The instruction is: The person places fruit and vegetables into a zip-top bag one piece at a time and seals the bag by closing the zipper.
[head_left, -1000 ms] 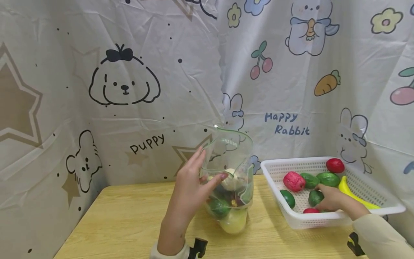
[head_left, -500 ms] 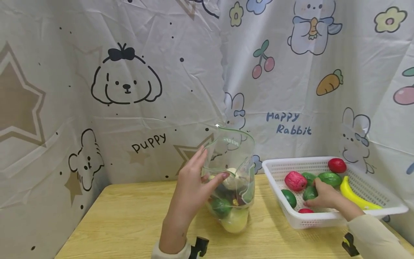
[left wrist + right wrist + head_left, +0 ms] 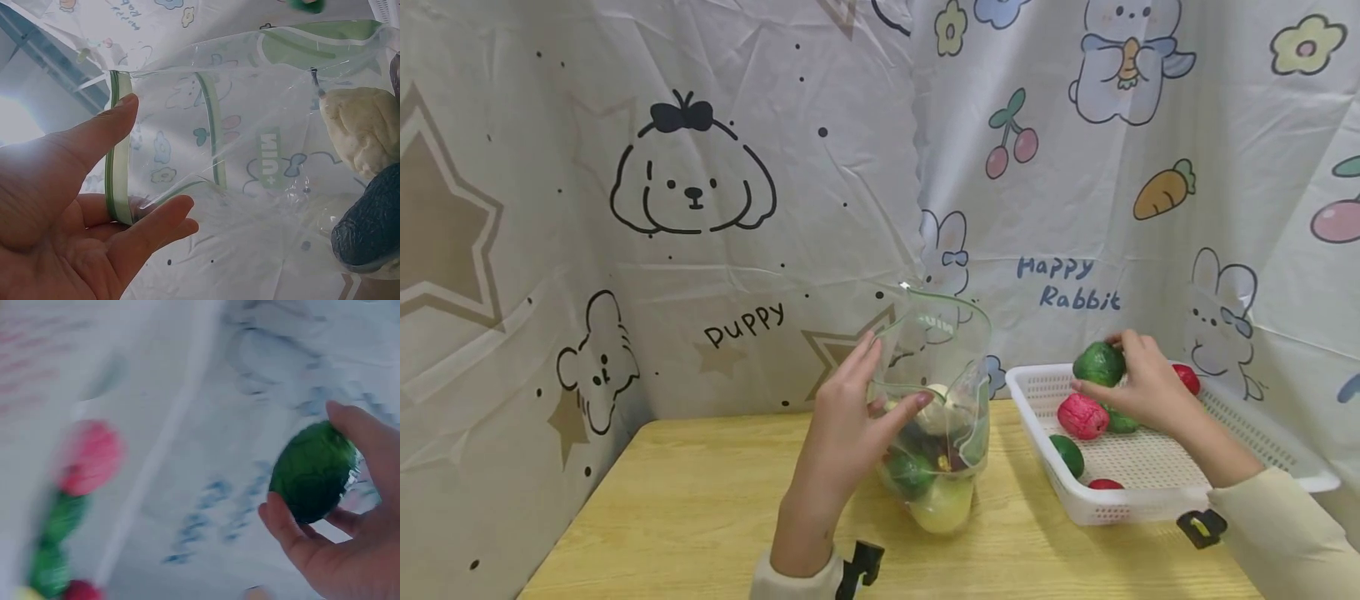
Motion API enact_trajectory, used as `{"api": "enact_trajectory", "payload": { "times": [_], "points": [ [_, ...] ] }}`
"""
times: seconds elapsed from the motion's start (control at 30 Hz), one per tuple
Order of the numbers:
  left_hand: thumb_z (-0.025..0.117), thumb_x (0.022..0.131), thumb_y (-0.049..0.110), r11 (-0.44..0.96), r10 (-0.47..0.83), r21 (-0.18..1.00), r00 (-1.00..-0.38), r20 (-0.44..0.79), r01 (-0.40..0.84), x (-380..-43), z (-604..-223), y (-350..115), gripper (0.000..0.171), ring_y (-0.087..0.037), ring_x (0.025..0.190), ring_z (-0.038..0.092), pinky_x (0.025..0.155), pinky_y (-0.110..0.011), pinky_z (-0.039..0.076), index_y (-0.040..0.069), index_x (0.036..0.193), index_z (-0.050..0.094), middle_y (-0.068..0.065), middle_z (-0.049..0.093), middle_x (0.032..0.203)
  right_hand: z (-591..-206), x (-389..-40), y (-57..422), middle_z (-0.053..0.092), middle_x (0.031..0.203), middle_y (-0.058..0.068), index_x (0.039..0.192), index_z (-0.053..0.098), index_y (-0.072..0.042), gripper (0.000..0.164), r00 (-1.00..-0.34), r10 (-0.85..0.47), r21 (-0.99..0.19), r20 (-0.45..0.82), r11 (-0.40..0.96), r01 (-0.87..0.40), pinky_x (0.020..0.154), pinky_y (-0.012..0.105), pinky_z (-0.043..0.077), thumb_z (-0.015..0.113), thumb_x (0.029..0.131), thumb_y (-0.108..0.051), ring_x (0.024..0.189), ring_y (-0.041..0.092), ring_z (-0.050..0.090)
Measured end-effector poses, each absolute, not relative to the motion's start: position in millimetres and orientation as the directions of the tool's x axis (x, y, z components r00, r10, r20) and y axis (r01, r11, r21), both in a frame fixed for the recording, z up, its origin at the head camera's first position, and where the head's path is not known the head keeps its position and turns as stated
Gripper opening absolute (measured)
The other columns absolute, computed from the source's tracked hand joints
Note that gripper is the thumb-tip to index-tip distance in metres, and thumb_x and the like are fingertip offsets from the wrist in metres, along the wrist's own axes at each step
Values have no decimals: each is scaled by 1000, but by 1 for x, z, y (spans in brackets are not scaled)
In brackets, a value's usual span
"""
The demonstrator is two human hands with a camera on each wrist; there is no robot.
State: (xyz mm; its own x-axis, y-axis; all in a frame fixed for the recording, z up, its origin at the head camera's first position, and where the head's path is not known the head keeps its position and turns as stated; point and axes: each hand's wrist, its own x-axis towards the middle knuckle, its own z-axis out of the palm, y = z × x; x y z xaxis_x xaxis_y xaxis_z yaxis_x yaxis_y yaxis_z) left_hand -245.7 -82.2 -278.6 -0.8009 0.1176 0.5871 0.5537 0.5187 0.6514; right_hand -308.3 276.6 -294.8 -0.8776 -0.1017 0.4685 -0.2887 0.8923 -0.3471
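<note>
In the head view, my left hand (image 3: 850, 417) holds the mouth of a clear zip bag (image 3: 928, 342) with a green-edged rim. The left wrist view shows the thumb at that rim (image 3: 120, 150) and the fingers spread below it. Inside the bag sit a pale yellow piece (image 3: 942, 507), a green piece (image 3: 910, 473), a whitish lumpy piece (image 3: 359, 128) and a dark bumpy piece (image 3: 369, 222). My right hand (image 3: 1157, 387) grips a green oval fruit (image 3: 1099, 364) between thumb and fingers, raised over the basket's back left part.
A white perforated basket (image 3: 1135, 510) stands on the right of the wooden table (image 3: 700, 500). It contains a pinkish-red fruit (image 3: 1082, 417), a green fruit (image 3: 1066, 455), a red one (image 3: 1186, 379) and others partly hidden by the right arm. A printed curtain (image 3: 820, 208) hangs behind.
My right hand has taken the green oval fruit from among the others and lifted it up to the back left. The left hand and the bag stay nearly in place.
</note>
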Motion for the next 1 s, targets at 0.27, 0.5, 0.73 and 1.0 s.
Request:
{"api": "enact_trajectory", "payload": {
  "times": [0.27,0.5,0.73,1.0],
  "points": [
    [70,76,45,534,118,644,-803,584,547,-245,-278,-83,82,-24,119,53,76,-25,60,6,142,38,-4,29,154,-220,-291,209,45,122,21,131,39,-1,76,-745,-172,-360,645,791,-494,75,54,60,72,76,-43,96,34,56],
    [69,76,46,536,120,642,-802,585,549,-246,-278,-83,82,-26,125,47,78,-28,60,7,142,38,-5,29,154,-197,-277,154,49,125,13,132,41,-10,74,-648,-324,-263,689,721,-641,75,47,60,72,75,-45,100,22,53],
    [68,76,48,535,124,647,-809,575,542,-246,-278,-84,83,-24,119,53,77,-31,60,7,142,38,-6,30,154,-203,-274,127,49,126,11,133,41,-13,74,-621,-396,-245,676,675,-696,77,41,60,73,75,-45,100,18,52],
    [69,77,46,530,132,640,-800,585,556,-247,-277,-86,82,-25,122,49,77,-29,60,6,142,38,-7,30,154,-218,-277,122,43,134,11,134,42,-17,69,-629,-411,-235,660,683,-692,90,51,52,68,78,-48,112,25,50]
  ]
}}
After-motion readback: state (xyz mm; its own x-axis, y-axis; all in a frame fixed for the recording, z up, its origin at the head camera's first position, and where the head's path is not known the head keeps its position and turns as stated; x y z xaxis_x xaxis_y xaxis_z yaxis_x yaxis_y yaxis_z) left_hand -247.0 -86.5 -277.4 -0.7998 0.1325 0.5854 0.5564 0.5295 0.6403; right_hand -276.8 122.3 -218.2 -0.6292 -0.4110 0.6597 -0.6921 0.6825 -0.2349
